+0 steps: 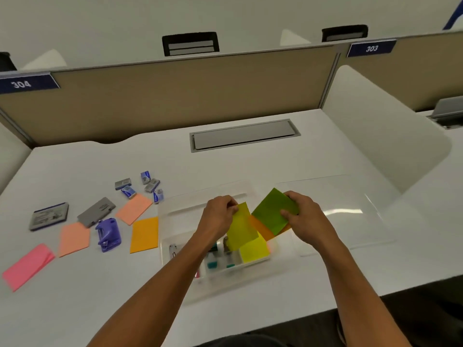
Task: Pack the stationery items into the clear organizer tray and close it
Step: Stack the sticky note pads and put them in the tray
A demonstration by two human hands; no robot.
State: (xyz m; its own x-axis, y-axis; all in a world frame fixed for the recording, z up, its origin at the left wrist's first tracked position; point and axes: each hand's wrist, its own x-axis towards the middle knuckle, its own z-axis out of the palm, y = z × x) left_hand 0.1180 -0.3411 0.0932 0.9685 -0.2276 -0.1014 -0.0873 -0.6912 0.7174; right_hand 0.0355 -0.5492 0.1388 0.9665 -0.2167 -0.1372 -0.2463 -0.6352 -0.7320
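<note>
Left hand (220,214) fingers pinch yellow-green note pad (241,227); right hand (303,216) fingers grip green note pad (274,210). Both held over clear organizer tray (175,216) on counter (250,166); lid (350,201) lies open rightward.

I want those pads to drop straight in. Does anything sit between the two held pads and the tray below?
Nothing visible blocks them. The yellow-green pad in the left hand and the darker green pad in the right hand hang over the clear plastic organizer tray, where yellow notes already lie.
</note>
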